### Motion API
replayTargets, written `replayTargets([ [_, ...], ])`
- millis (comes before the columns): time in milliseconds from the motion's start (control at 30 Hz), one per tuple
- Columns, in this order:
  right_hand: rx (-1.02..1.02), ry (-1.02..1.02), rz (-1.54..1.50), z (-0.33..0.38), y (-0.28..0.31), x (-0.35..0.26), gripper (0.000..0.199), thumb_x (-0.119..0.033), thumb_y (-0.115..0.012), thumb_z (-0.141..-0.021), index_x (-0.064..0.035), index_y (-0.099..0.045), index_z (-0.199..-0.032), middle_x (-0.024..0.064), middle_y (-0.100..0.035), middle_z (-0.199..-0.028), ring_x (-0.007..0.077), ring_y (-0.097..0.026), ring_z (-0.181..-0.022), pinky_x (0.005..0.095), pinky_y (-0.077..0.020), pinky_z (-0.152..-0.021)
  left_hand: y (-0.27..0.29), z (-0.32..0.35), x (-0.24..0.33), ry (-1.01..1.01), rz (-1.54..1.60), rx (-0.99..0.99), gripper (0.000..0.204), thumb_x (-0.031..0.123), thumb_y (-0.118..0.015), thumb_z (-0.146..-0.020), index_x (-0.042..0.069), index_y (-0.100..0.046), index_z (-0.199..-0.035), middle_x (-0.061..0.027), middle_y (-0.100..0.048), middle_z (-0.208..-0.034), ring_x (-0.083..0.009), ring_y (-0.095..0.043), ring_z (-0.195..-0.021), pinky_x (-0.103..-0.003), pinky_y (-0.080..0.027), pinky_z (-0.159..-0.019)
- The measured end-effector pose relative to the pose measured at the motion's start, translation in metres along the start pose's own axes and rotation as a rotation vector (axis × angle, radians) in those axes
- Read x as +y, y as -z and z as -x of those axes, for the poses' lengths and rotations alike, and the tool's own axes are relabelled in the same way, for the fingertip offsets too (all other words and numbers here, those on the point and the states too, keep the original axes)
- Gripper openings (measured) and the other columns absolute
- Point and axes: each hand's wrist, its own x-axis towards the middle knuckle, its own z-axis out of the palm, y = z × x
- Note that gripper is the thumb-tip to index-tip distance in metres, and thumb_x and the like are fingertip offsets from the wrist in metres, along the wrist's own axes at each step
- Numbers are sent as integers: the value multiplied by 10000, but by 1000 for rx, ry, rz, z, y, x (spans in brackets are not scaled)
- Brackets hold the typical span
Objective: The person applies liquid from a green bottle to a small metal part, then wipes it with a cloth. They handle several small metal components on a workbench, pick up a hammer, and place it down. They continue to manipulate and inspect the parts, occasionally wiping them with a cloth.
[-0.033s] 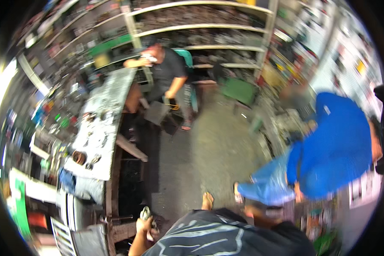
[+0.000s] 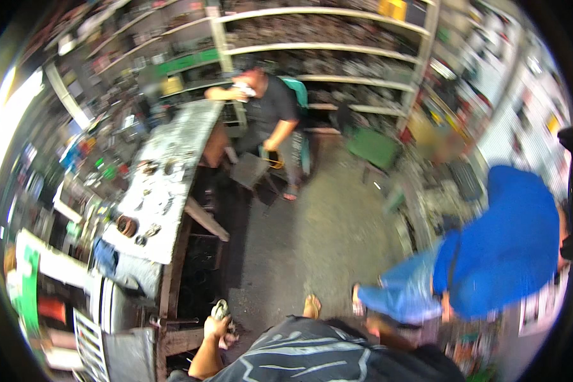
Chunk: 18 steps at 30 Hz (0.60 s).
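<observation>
The left hand (image 2: 215, 329) is low in the view, its fingers (image 2: 220, 312) curled around a small pale metal part (image 2: 221, 309) that sticks up above the knuckles; how tightly they close is too blurred to tell. The right hand is not visible.

Just up and left of those fingers runs a long workbench (image 2: 165, 191) with a worn grey top, strewn with small metal bits and a dark round ring (image 2: 127, 225). A blue rag (image 2: 105, 254) hangs off its near corner, left of the fingers. To their right lies a grey concrete floor (image 2: 312, 235), where the person's own bare foot in a sandal (image 2: 311, 307) shows.

Far above the fingers, a seated person in a dark shirt (image 2: 270, 114) leans on the bench end, before pale shelves (image 2: 325, 48) crammed with dark parts. A green crate (image 2: 374, 146) sits on the floor beyond. Well to the right, a person in a blue shirt (image 2: 509, 242) bends over. A yellow box (image 2: 393, 7) stands on the top shelf; small coloured packets hang on the right wall (image 2: 522, 83).
</observation>
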Motion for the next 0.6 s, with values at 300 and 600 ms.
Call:
replayTargets([
  [300, 31, -407, -560, -2, 162, -84, 636, -488, -751, -1011, -39, -681, -1456, 292, -741, -1327, 461, -744, -1127, 560, -559, -943, 5, -35, 176, -346, -55, 45, 490, 296, -811, -857, 95, -721, -1295, -215, -809, -1138, -400, -795, -1048, -478, -634, -918],
  [600, -16, -176, -400, -96, 236, -214, 676, -491, -757, -1004, -8, -661, -1468, 294, -720, -1380, 470, -728, -1188, 552, -554, -993, 70, -51, 88, 61, 13, 65, 424, 290, -761, -880, 96, -754, -1256, -217, -806, -1172, -375, -784, -1121, -486, -627, -951],
])
